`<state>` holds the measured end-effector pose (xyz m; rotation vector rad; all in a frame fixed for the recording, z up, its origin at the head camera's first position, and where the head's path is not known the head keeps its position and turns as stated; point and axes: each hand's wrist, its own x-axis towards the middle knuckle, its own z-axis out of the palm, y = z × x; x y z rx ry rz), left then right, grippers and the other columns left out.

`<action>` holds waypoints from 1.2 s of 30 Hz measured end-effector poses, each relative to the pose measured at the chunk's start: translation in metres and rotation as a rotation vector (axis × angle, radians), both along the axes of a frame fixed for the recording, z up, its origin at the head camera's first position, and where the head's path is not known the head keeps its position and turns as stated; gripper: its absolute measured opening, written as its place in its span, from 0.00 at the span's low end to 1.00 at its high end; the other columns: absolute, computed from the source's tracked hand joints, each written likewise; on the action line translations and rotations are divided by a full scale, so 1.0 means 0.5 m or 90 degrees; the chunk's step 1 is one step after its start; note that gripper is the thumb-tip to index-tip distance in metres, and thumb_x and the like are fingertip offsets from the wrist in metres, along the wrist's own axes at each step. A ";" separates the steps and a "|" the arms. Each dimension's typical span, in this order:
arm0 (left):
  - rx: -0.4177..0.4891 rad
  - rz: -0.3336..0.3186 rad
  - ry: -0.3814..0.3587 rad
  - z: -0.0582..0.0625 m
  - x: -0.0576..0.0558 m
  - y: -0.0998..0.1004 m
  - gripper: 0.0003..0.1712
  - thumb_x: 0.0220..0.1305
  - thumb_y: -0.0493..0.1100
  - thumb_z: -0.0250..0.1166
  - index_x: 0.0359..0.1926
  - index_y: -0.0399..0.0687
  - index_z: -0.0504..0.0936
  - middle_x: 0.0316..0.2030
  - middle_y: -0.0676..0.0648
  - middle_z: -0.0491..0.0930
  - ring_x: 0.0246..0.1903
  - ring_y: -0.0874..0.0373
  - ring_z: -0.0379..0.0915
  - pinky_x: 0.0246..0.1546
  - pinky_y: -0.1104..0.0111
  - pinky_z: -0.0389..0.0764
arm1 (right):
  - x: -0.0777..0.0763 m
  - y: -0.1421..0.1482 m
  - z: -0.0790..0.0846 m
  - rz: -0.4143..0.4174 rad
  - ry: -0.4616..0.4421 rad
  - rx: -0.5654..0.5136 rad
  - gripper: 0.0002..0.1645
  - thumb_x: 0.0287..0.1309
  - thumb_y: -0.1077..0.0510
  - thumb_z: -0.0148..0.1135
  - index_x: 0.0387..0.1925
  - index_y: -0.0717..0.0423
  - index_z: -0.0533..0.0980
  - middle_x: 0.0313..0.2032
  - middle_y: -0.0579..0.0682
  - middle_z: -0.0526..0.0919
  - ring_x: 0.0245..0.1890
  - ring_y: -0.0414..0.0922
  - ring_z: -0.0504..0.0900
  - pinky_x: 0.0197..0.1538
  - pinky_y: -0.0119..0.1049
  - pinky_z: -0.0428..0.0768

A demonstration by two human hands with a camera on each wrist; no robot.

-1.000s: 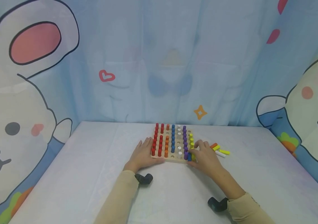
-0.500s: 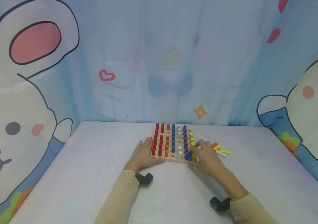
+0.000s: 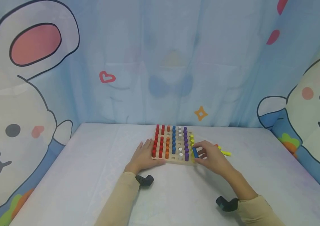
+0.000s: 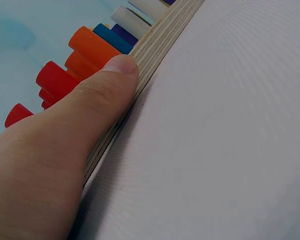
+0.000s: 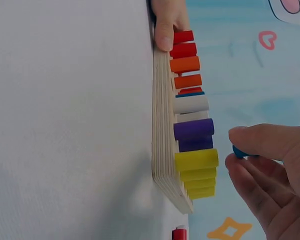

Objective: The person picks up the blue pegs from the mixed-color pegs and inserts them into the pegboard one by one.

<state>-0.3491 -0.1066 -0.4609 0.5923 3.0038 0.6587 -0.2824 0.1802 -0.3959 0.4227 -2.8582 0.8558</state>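
A wooden pegboard (image 3: 175,162) stands in the middle of the table, filled with upright pegs in colour columns: red (image 3: 160,153), orange (image 3: 167,155), blue (image 3: 174,150), white (image 3: 180,156), purple (image 3: 186,157) and yellow (image 5: 196,160). My left hand (image 3: 142,157) rests against its left side, fingers extended, the thumb (image 4: 107,92) pressing along the front edge. Just off the board's front right corner, my right hand (image 3: 212,157) pinches a blue peg (image 3: 195,152) between thumb and fingers. That peg tilts slightly, apart from the board. In the right wrist view only its end shows.
Behind the right hand lie loose pegs, among them a yellow peg (image 3: 226,153) and a partly hidden orange one (image 3: 216,145). Bare holes show in the board, one near the front (image 3: 173,158). A patterned curtain (image 3: 171,94) hangs behind the white table (image 3: 92,175).
My right hand has drawn the blue peg up and to the right, away from the board's front right corner. The left hand keeps its place.
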 end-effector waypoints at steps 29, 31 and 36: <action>-0.004 -0.001 -0.002 0.003 0.001 -0.002 0.69 0.43 0.84 0.53 0.74 0.43 0.46 0.75 0.46 0.47 0.75 0.55 0.37 0.75 0.57 0.38 | -0.004 0.025 -0.005 -0.010 -0.015 -0.093 0.18 0.53 0.60 0.68 0.47 0.55 0.80 0.47 0.54 0.84 0.44 0.51 0.85 0.43 0.40 0.85; -0.006 -0.002 -0.001 0.002 0.001 -0.002 0.70 0.43 0.84 0.53 0.74 0.44 0.45 0.75 0.46 0.46 0.75 0.55 0.37 0.75 0.57 0.37 | -0.004 0.024 -0.006 -0.015 -0.027 -0.098 0.18 0.53 0.59 0.68 0.48 0.55 0.81 0.46 0.54 0.85 0.43 0.50 0.85 0.44 0.39 0.85; -0.007 -0.003 -0.001 0.001 0.000 -0.002 0.70 0.43 0.84 0.52 0.74 0.43 0.45 0.75 0.46 0.46 0.75 0.55 0.37 0.75 0.57 0.37 | -0.005 0.019 -0.007 -0.024 -0.035 -0.101 0.18 0.54 0.59 0.68 0.49 0.55 0.80 0.46 0.54 0.85 0.44 0.50 0.85 0.44 0.38 0.85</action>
